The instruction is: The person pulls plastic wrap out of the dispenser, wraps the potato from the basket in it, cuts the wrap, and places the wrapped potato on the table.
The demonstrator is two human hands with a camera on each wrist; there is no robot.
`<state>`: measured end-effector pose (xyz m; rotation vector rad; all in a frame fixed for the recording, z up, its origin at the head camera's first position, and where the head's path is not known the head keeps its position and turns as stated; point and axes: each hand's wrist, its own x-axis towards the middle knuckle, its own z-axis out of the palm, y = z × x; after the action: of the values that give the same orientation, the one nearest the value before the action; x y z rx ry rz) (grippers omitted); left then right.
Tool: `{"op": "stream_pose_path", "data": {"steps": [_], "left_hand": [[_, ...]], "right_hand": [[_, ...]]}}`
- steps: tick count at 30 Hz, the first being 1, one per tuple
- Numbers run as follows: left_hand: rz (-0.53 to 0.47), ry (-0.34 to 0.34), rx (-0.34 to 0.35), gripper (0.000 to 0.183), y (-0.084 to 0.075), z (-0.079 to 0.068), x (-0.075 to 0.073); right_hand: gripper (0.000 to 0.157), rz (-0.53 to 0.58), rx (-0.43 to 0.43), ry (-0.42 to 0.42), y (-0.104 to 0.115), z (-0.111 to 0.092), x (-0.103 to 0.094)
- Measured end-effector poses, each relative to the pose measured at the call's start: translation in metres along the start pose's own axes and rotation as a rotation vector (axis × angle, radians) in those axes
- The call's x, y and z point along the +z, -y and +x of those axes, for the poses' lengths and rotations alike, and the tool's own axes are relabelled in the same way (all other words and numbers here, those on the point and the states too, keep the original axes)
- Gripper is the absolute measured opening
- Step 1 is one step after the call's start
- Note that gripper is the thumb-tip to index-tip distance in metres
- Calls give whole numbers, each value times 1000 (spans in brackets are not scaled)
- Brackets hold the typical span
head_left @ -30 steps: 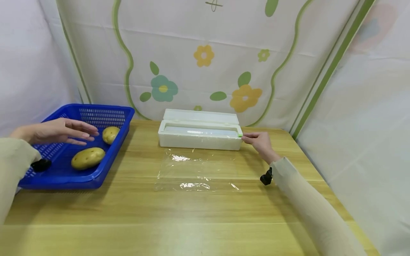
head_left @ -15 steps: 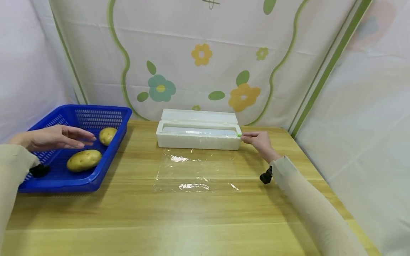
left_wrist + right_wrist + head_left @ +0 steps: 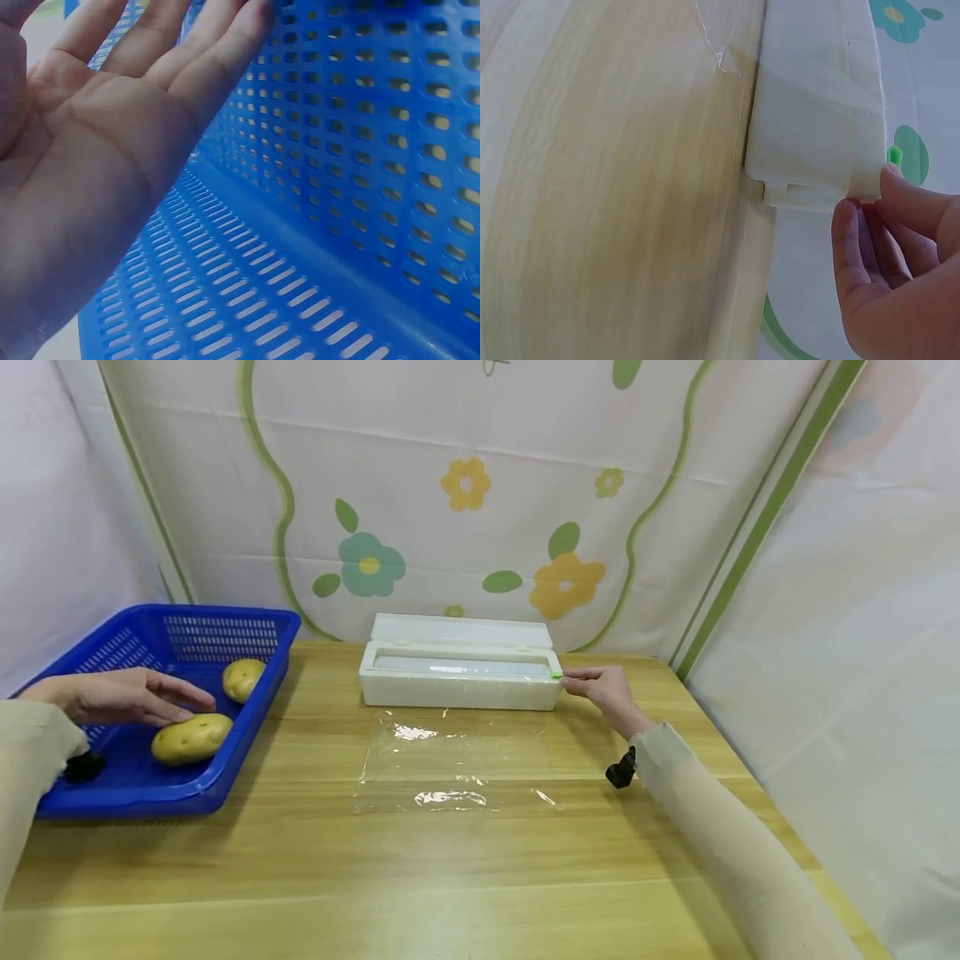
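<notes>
L hand: fingers extended, close together, reaching over the top edge of the nearer yellow-brown oval potato; palm bare in L wrist view. Contact w/ potato prob., but fingertips partly hidden, can't confirm. Potato lies inside a blue perforated plastic basket, near its R side. Second, smaller-looking yellow potato just behind it, same basket, towards far R corner.

R hand: thumb + curled fingers pinching R end of a long white plastic box; thumb tip just beside a small bright-green tab at the box's front R corner.

Box: hinged white lid up at the back, pale roll visible inside. Sheet of clear shiny plastic film runs over box front & down onto the wood-grain worktop, flat w/ bright glare spots. Basket on worktop L of film, well apart from box.

Both forearms in cream sleeves; small black cam under R wrist, similar at L. Behind: white fabric backdrop w/ printed orange & teal flowers, green leaves, wavy green lines.
</notes>
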<state>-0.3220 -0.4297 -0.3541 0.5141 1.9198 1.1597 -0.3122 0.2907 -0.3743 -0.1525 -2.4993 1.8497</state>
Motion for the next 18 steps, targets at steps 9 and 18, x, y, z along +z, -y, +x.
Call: {"op": "stream_pose_path", "data": {"steps": [9, 18], "left_hand": [[15, -128, -156, 49, -9, 9, 7], [13, -173, -215, 62, -8, 5, 13]], "right_hand": [[33, -21, 12, -4, -2, -2, -4], [32, 4, 6, -11, -2, -2, 1]]}}
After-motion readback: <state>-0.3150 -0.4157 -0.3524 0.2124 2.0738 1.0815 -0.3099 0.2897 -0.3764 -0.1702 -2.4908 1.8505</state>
